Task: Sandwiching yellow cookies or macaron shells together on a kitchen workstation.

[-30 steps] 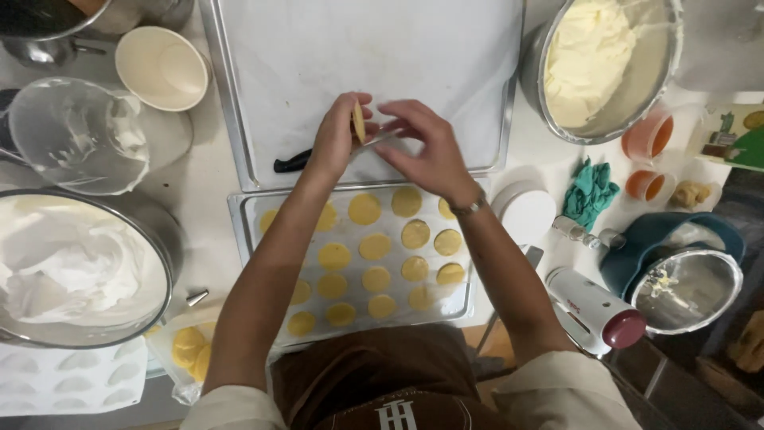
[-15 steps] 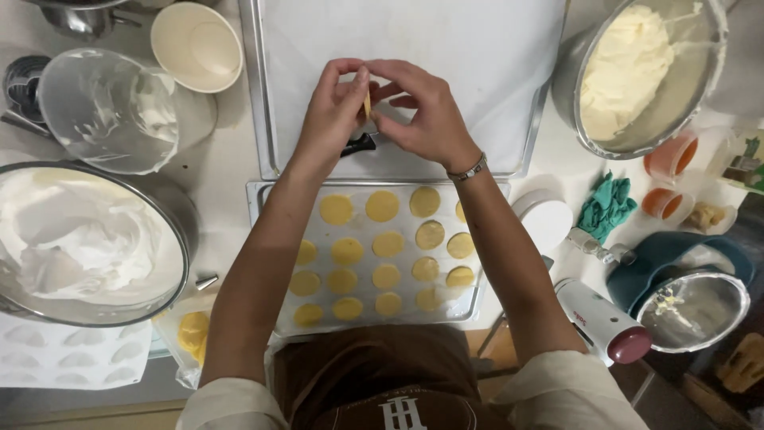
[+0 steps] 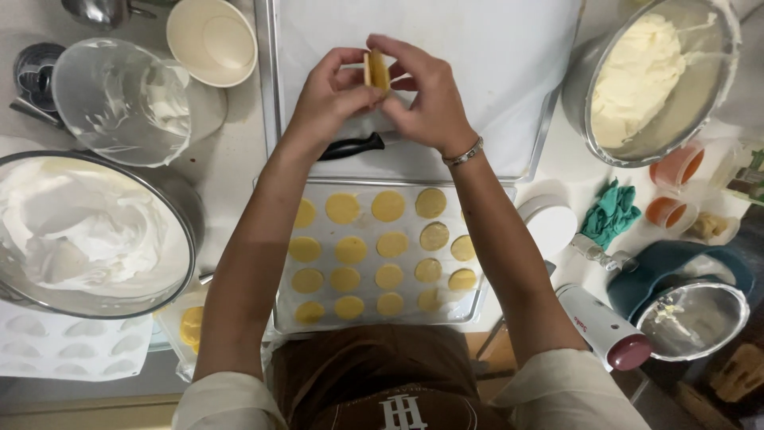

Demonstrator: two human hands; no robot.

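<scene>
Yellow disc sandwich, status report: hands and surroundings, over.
Left hand and right hand both pinch the yellow disc sandwich, edge-on above the lined tray. Black-handled tool lies beneath. Nothing in the way.

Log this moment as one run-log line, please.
left hand: holds yellow sandwich | right hand: same sandwich, held on edge | below: tray of yellow rounds | near: black-handled tool

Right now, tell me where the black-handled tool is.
In the head view, the black-handled tool lies on the white-lined tray, just below the left hand, above the tray of yellow discs.
</scene>
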